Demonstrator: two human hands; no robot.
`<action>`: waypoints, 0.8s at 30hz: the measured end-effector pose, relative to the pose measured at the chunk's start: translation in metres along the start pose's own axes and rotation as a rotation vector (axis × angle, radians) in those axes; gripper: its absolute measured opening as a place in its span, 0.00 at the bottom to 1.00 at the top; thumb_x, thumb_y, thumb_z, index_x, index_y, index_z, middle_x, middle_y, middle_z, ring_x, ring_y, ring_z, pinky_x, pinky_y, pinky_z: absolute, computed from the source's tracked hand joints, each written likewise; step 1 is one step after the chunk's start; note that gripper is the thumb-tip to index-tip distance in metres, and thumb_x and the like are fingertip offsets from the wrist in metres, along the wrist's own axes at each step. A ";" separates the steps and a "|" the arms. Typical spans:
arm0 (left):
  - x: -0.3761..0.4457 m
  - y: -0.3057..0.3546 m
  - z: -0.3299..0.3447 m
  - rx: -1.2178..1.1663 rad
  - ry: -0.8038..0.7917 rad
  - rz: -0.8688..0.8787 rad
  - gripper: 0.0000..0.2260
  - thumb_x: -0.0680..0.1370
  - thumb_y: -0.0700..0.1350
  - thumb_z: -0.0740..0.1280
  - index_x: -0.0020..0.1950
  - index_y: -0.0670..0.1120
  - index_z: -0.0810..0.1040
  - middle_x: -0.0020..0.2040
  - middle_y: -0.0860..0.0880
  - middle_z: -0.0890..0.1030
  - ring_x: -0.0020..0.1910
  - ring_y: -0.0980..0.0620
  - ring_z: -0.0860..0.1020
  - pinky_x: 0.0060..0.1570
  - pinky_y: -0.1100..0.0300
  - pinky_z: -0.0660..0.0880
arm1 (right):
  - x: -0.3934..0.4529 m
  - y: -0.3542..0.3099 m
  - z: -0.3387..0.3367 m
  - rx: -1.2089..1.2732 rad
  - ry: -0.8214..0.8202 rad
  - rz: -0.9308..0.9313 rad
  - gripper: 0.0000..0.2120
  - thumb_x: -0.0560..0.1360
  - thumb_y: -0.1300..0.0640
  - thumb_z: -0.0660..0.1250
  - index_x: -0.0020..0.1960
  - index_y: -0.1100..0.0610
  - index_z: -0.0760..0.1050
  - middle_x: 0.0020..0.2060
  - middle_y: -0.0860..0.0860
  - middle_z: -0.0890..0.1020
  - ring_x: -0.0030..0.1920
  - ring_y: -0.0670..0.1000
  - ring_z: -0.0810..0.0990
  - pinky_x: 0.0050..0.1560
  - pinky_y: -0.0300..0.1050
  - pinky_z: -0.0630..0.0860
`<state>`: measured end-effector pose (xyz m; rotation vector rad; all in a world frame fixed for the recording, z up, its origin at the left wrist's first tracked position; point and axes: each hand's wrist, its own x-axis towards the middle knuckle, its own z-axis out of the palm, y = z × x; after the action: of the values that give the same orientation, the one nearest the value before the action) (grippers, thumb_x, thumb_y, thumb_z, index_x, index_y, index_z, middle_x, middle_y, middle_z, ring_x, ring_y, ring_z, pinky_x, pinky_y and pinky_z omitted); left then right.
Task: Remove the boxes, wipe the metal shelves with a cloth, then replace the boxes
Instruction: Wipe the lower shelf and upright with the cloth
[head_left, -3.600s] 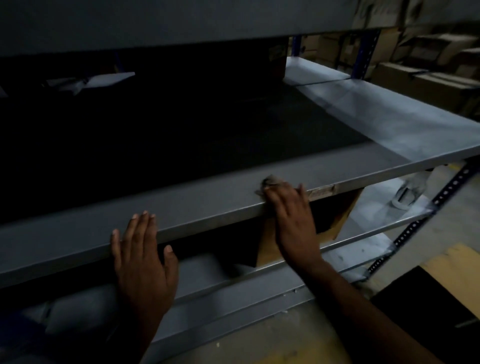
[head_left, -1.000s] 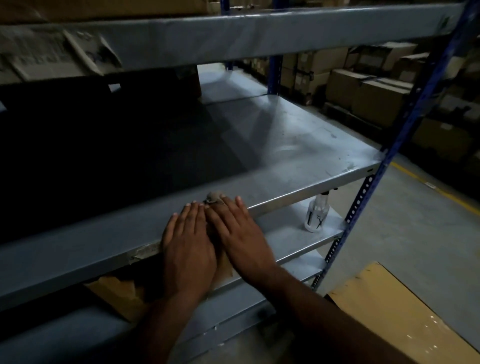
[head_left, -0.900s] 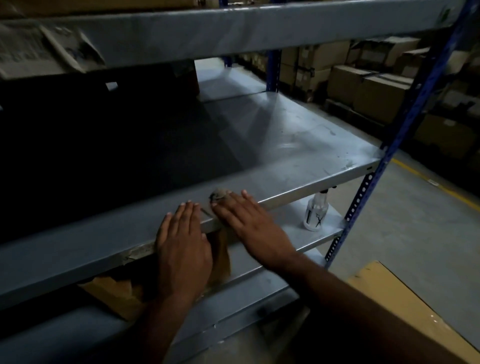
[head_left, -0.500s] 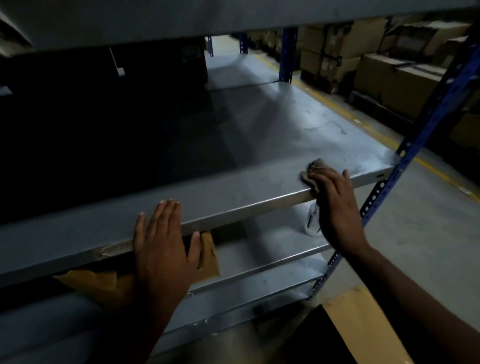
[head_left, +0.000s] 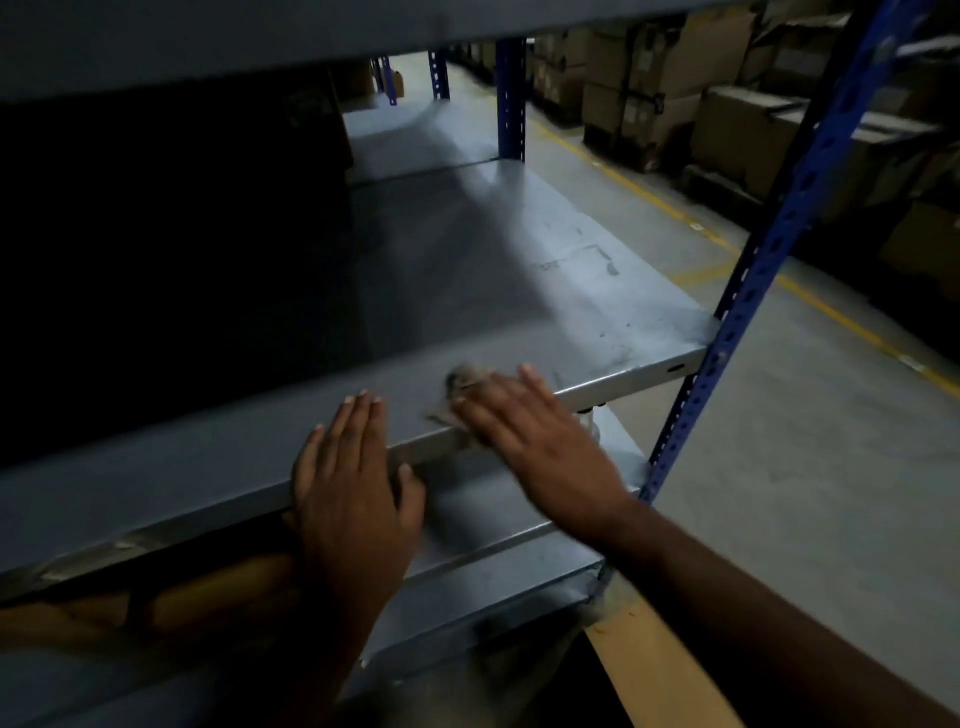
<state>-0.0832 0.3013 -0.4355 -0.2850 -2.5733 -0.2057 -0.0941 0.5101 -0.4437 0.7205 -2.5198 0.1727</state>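
Observation:
A grey metal shelf (head_left: 519, 291) stretches in front of me, bare on top, its left part in deep shadow. My right hand (head_left: 540, 447) lies flat on the shelf's front edge and presses a small brownish cloth (head_left: 465, 382) under its fingers; the hand is blurred by motion. My left hand (head_left: 353, 499) rests flat with straight fingers over the front lip, just left of the right hand. No box stands on this shelf.
A blue perforated upright (head_left: 753, 270) holds the shelf's right corner. Lower shelves (head_left: 498, 566) sit beneath, with brown cardboard (head_left: 208, 592) under the lip. Stacked cardboard boxes (head_left: 727, 119) line the far side of the aisle. A flat cardboard sheet (head_left: 660, 680) lies on the floor.
My right hand with the cloth has slid back left along the shelf's front edge from near the right corner toward my left hand. The left hand stays on the lip.

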 end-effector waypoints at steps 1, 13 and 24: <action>0.000 -0.001 0.000 -0.002 0.005 -0.006 0.27 0.73 0.47 0.62 0.71 0.38 0.71 0.71 0.42 0.72 0.72 0.46 0.68 0.73 0.47 0.60 | -0.009 0.016 -0.005 -0.022 0.010 0.037 0.26 0.78 0.65 0.54 0.76 0.57 0.64 0.75 0.56 0.66 0.76 0.55 0.62 0.78 0.56 0.51; 0.006 0.023 0.000 0.011 -0.004 -0.102 0.29 0.70 0.48 0.63 0.69 0.37 0.73 0.70 0.42 0.74 0.72 0.48 0.69 0.74 0.41 0.55 | -0.024 0.047 -0.017 0.042 0.242 0.577 0.22 0.76 0.69 0.54 0.68 0.64 0.71 0.68 0.61 0.70 0.72 0.61 0.66 0.76 0.61 0.56; 0.032 0.099 0.011 -0.014 -0.151 0.053 0.30 0.74 0.54 0.57 0.73 0.40 0.70 0.73 0.45 0.70 0.75 0.50 0.64 0.74 0.39 0.55 | -0.030 0.084 -0.045 -0.208 -0.099 0.441 0.22 0.80 0.60 0.55 0.74 0.59 0.63 0.72 0.57 0.67 0.75 0.58 0.61 0.77 0.54 0.54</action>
<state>-0.0914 0.4041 -0.4196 -0.3872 -2.7100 -0.1893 -0.0961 0.6066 -0.4185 0.0873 -2.7067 0.0239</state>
